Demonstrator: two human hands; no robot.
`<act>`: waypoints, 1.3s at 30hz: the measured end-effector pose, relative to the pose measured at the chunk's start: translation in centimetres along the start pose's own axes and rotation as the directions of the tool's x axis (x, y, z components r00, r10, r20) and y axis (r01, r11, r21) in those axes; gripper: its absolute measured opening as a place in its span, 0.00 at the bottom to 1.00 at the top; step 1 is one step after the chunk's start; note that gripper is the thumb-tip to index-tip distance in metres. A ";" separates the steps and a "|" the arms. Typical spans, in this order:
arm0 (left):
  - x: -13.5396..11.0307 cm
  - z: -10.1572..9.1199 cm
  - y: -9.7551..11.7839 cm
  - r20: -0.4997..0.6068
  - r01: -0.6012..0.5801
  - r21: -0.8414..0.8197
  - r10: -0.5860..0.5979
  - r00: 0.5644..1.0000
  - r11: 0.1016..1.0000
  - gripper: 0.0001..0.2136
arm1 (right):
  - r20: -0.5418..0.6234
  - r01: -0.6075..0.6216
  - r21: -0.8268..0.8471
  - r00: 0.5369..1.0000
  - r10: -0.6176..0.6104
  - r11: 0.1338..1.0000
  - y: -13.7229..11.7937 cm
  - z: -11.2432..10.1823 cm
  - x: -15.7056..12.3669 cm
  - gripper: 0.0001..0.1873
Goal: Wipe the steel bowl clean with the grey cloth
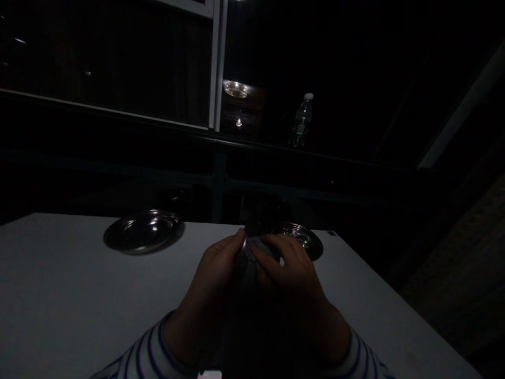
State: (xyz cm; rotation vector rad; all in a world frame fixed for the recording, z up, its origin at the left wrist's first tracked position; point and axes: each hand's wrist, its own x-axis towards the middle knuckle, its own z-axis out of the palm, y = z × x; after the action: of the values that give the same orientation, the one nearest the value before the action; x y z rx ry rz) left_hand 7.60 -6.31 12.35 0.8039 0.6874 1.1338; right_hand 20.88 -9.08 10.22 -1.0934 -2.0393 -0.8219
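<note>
In the dim head view, both hands meet over the white table. My left hand (215, 271) is closed, its thumb on top, around the edge of a dark object with a shiny rim (244, 246). Bent fingers of my right hand (295, 271) press a greyish, crumpled, cloth-like piece (251, 258) against that object from the right. Shadow and the hands hide most of what they hold, so its kind is unclear. Just behind my right hand lies a shallow metal dish (314, 245), partly covered by it. Another metal dish (142, 231) rests farther left, touched by neither hand.
The white table (90, 295) ends at a far edge just behind the dishes. Beyond it a plastic bottle (302, 121) with a white cap stands on a dark ledge, beside a window frame (216, 68). A small dark patch (331, 233) marks the table's far right corner.
</note>
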 end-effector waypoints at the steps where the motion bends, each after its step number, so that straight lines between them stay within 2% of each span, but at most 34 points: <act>1: 0.1 -0.1 0.0 -0.012 0.012 -0.015 -0.012 1.000 1.000 0.11 | 0.027 0.039 0.020 0.999 -0.040 0.999 0.0 0.0 -0.1 0.13; 3: 0.2 -0.2 0.2 -0.040 0.040 -0.049 -0.042 0.998 0.998 0.11 | 0.059 0.113 0.061 0.991 -0.117 0.992 -0.2 0.1 -0.2 0.13; 5: 0.2 -0.2 0.4 -0.048 0.064 -0.083 -0.068 0.997 0.995 0.11 | 0.030 0.137 0.060 0.990 -0.139 0.989 -0.3 0.4 -0.2 0.13; 9: 0.0 -0.1 0.9 -0.046 0.061 -0.070 -0.065 0.997 0.996 0.09 | -0.058 0.007 0.003 0.998 -0.007 1.000 0.1 0.4 -0.1 0.14; 12: -0.1 -0.2 1.0 -0.061 0.051 -0.057 -0.054 0.997 0.997 0.09 | -0.026 -0.040 0.038 0.999 0.041 0.998 0.2 0.0 -0.1 0.14; 16: 0.0 -0.5 1.2 -0.079 0.024 -0.060 -0.029 0.996 0.998 0.09 | -0.034 0.124 0.092 0.992 -0.121 0.988 -0.1 -0.1 -0.1 0.12; 17: 0.0 -0.5 1.2 -0.081 0.021 -0.048 -0.025 0.996 0.999 0.09 | -0.051 0.130 0.082 0.991 -0.126 0.988 -0.1 0.0 -0.1 0.12; 20: -0.2 -0.3 1.2 -0.067 0.027 -0.022 -0.029 0.997 0.999 0.09 | -0.081 0.016 0.042 0.997 -0.012 0.999 0.1 0.0 0.0 0.13; 22: -0.3 -0.1 1.2 -0.063 0.038 -0.030 -0.040 0.997 0.999 0.09 | -0.061 -0.043 0.048 0.997 0.046 0.998 0.4 -0.2 0.1 0.13; 23: -0.3 -0.1 1.2 -0.064 0.039 -0.033 -0.041 0.997 0.999 0.09 | -0.046 -0.036 0.067 0.998 0.039 0.997 0.5 -0.3 0.1 0.13; 26: -0.2 -0.3 1.1 -0.078 0.020 -0.001 -0.020 0.997 1.000 0.10 | -0.020 0.106 0.146 0.994 -0.104 0.984 0.3 -0.4 0.0 0.11; 28: -0.2 -0.5 1.2 -0.076 -0.001 0.034 0.004 0.997 0.999 0.11 | -0.017 0.157 0.168 0.988 -0.156 0.973 0.2 -0.3 0.0 0.10; 34: -0.4 -0.3 1.0 -0.031 0.037 0.042 -0.036 0.999 0.998 0.11 | -0.020 -0.052 0.075 0.998 0.053 0.996 0.5 -0.5 0.1 0.13; 36: -0.2 -0.4 0.8 -0.021 0.041 0.020 -0.041 0.999 0.999 0.11 | 0.021 -0.010 0.092 1.000 0.008 0.996 0.6 -0.6 0.0 0.12; 39: 0.1 -0.6 0.6 -0.037 0.039 -0.023 -0.040 0.998 0.999 0.11 | 0.064 0.130 0.148 0.988 -0.141 0.980 0.3 -0.3 -0.2 0.11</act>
State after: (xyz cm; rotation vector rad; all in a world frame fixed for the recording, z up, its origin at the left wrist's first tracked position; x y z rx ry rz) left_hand 6.83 -6.01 12.48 0.7488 0.7184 1.1212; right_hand 21.34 -9.29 10.33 -0.9261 -2.2177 -0.6973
